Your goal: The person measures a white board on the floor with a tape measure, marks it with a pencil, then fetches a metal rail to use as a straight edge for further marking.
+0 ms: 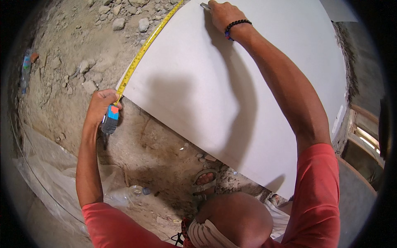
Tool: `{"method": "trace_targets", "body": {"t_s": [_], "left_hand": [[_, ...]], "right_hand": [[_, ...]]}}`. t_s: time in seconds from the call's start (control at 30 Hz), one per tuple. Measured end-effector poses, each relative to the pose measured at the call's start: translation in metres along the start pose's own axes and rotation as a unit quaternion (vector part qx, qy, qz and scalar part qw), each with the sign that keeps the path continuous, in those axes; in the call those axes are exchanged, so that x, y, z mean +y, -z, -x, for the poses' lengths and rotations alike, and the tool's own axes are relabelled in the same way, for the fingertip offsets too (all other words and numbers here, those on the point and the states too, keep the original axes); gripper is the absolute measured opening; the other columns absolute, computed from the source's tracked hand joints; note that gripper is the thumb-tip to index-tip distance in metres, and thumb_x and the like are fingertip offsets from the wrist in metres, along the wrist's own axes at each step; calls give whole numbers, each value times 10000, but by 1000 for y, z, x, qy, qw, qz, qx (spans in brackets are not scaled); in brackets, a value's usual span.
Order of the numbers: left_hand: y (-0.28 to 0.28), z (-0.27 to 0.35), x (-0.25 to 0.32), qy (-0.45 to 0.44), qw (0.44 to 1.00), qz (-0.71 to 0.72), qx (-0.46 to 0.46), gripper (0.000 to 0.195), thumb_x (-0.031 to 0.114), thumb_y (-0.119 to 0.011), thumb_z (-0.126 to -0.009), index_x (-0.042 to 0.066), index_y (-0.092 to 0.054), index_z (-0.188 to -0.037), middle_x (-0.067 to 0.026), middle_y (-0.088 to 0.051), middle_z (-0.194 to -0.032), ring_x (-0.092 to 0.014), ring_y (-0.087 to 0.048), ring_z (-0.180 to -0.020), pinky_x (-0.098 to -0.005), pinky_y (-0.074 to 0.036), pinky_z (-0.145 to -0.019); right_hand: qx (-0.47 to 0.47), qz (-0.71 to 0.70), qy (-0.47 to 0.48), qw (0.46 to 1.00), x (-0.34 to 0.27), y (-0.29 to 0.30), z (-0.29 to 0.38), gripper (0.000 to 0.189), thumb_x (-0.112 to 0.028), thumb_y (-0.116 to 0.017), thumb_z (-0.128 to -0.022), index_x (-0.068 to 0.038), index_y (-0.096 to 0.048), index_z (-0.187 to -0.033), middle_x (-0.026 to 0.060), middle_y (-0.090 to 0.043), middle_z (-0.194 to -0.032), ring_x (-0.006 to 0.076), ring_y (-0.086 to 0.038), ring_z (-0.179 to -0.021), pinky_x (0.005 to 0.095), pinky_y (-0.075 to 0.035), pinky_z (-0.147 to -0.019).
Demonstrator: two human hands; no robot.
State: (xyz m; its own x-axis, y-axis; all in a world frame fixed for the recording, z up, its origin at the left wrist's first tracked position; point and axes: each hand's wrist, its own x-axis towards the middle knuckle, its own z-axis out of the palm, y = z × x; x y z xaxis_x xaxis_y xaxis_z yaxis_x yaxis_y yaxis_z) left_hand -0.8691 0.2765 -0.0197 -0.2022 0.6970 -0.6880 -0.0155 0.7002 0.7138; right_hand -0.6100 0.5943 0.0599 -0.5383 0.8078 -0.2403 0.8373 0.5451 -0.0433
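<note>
A large white board (198,93) lies before me. My left hand (104,104) is at its near left corner, with the thumb on the yellow tape blade (139,57) and the fingers by the blue and black tape measure case (110,119). The extended blade runs along the board's left edge and leaves the view at the top. My right hand (225,15), with a dark bead bracelet at the wrist, is over the far part of the board. It grips a slim grey tool (205,6), perhaps a utility knife, whose tip points left; its exact kind is unclear.
Rubble and stones (118,24) cover the dirt floor beyond the left edge. A clear plastic bottle (133,192) and plastic sheeting (46,167) lie at the lower left. Another bottle (25,71) is at the far left. My sandalled foot (205,179) is near the board's lower edge.
</note>
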Motion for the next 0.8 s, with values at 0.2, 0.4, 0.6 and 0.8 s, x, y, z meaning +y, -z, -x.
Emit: {"method": "trace_targets", "body": {"t_s": [0.2, 0.4, 0.6, 0.8], "left_hand": [[0, 2, -4, -21, 1000, -17, 9, 167, 154, -583, -908, 28, -670, -842, -39, -659, -658, -59, -551, -519, -219, -427, -479], [1, -4, -9, -43, 999, -6, 9, 173, 156, -579, -913, 34, -669, -829, -41, -662, -652, -61, -550, -506, -222, -436, -477], [-37, 52, 19, -44, 991, 108, 69, 166, 144, -575, -914, 3, -658, -889, -83, -661, -663, -146, -608, -499, -263, -494, -470], [-218, 81, 60, -152, 948, 278, 9, 164, 178, -588, -919, 52, -536, -827, -47, -564, -666, -140, -564, -531, -284, -496, -490]], "right_hand": [[144, -99, -64, 983, 71, 5, 44, 195, -251, -530, -981, -68, -585, -1024, 128, -649, -740, 251, -633, -654, 391, -505, -613], [9, -110, -86, 990, 174, 22, 251, 183, -189, -561, -952, -9, -529, -967, 244, -574, -708, 444, -560, -643, 483, -436, -571], [-88, -134, -207, 965, 211, 54, 396, 197, -155, -622, -882, -11, -520, -795, 145, -586, -625, 285, -588, -573, 388, -464, -548], [-58, -352, -209, 911, 180, 66, 386, 259, -204, -663, -845, -42, -521, -701, 11, -526, -602, 85, -496, -581, 282, -426, -542]]}}
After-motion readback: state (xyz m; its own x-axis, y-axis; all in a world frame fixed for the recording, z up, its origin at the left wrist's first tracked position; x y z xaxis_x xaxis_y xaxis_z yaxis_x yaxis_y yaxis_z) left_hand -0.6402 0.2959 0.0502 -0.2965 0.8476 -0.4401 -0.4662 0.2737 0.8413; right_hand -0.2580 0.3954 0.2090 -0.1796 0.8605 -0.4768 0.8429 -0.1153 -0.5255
